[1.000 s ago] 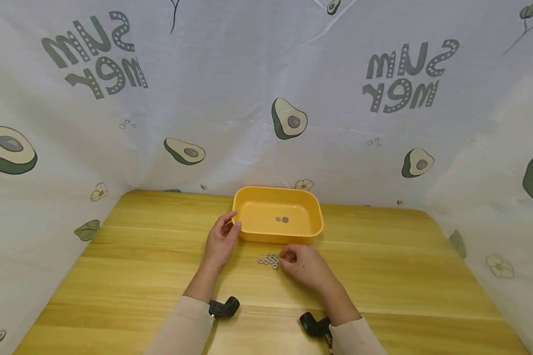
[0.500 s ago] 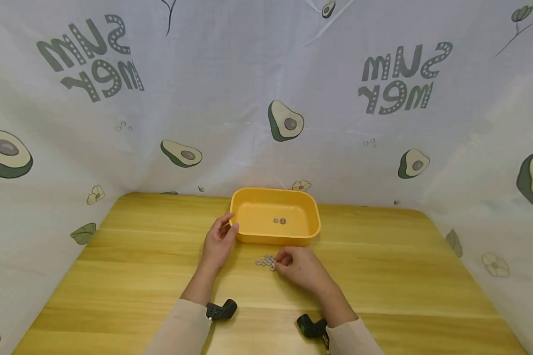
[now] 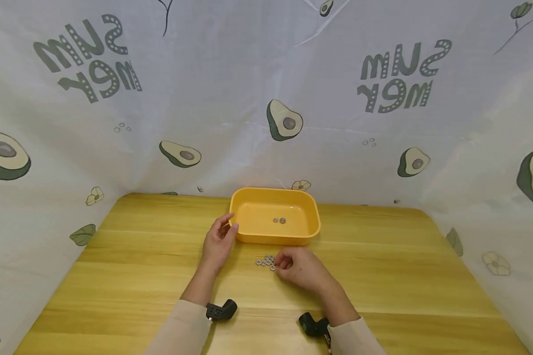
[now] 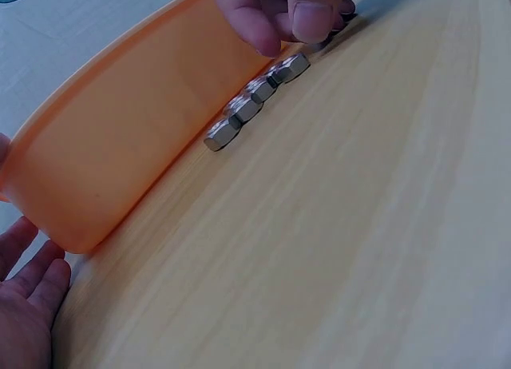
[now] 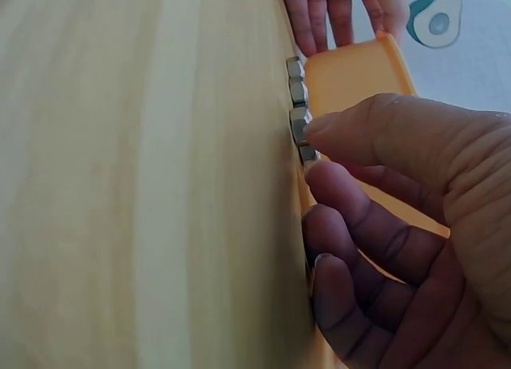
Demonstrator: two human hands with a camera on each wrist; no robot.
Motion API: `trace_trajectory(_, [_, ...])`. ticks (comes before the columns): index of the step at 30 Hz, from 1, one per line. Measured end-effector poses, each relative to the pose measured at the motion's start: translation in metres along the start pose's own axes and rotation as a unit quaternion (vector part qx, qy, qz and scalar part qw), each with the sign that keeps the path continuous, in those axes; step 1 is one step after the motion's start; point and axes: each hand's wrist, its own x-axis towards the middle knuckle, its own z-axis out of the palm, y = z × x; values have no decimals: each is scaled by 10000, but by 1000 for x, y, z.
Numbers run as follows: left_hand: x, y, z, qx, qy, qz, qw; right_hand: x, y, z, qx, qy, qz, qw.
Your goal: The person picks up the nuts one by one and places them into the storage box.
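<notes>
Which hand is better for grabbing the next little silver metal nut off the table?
Probably the right hand, because it is right beside those small silver metal nuts. The left hand is farther away, at the left end of the yellow rectangular plastic tray.

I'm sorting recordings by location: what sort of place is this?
Probably a makeshift indoor recording booth: a white avocado-print fabric sheet hangs behind a yellow wood-grain table, and a small black wrist-worn camera sits on each arm.

Bare left hand (image 3: pixel 216 244) centre-left of frame, fingers (image 4: pixel 49 289) loosely extended. Bare right hand (image 3: pixel 301 266) lower centre, fingers (image 5: pixel 331 229) curled, thumb (image 5: pixel 351 137) near index fingertip (image 5: pixel 329 181).
</notes>
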Motion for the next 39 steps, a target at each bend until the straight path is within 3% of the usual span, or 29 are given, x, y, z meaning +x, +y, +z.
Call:
trace_trajectory(12, [0,1,0,10,36,12,10000,3,-1,2,-216,-188,-150,9995])
trace_trajectory(31, [-2,2,-1,6,-11,-18,10000,-1,-4,5,-359,-285,42,9989])
trace_trajectory(39, [-1,2,-1,-40,-11,-57,10000,-2,-3,1,144,-180,93,9997])
